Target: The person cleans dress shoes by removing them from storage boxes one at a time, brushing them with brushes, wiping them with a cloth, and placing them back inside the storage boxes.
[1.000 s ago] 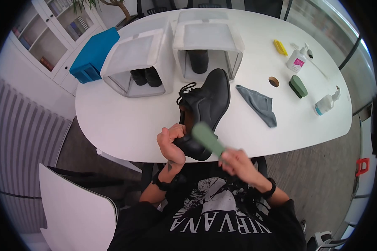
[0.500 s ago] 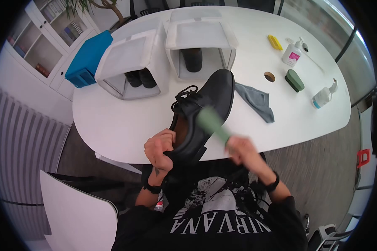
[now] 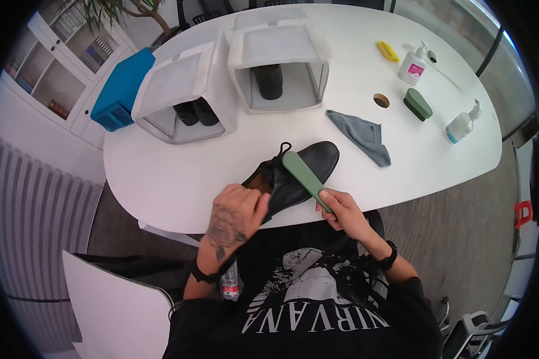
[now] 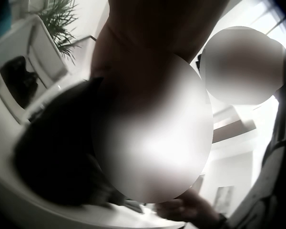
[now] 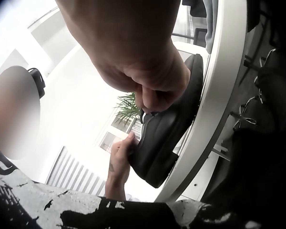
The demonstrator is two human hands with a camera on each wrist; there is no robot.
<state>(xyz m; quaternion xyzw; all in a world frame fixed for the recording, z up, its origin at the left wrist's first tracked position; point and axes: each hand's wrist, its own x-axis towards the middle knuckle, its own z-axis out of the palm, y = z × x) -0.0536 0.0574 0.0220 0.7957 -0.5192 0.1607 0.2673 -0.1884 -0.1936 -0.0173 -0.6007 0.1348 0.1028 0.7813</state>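
Note:
A black lace-up shoe (image 3: pixel 297 179) is at the table's near edge in the head view, its toe pointing to the far right. My left hand (image 3: pixel 236 209) grips it by the heel, fingers at the opening; the right wrist view also shows this left hand (image 5: pixel 120 155) at the heel. With thumb and fingers, my right hand (image 3: pixel 344 212) holds a green long-handled brush (image 3: pixel 305 179). The brush head overlaps the shoe near the laces, its underside hidden. In the left wrist view the shoe (image 4: pixel 57 148) is dark and blurred.
A grey cloth (image 3: pixel 360 136) lies beyond the shoe. Further right are a second green brush (image 3: pixel 418 105), two pump bottles, one labelled pink (image 3: pixel 412 67), and a yellow item (image 3: pixel 387 51). Two white boxes (image 3: pixel 182 93) holding dark footwear and a blue case (image 3: pixel 123 87) stand at the back left.
The shoe's toe has come down and swung to the right. My left hand has turned over at the heel, its back now showing. The brush, blurred in motion before, now shows sharply over the shoe.

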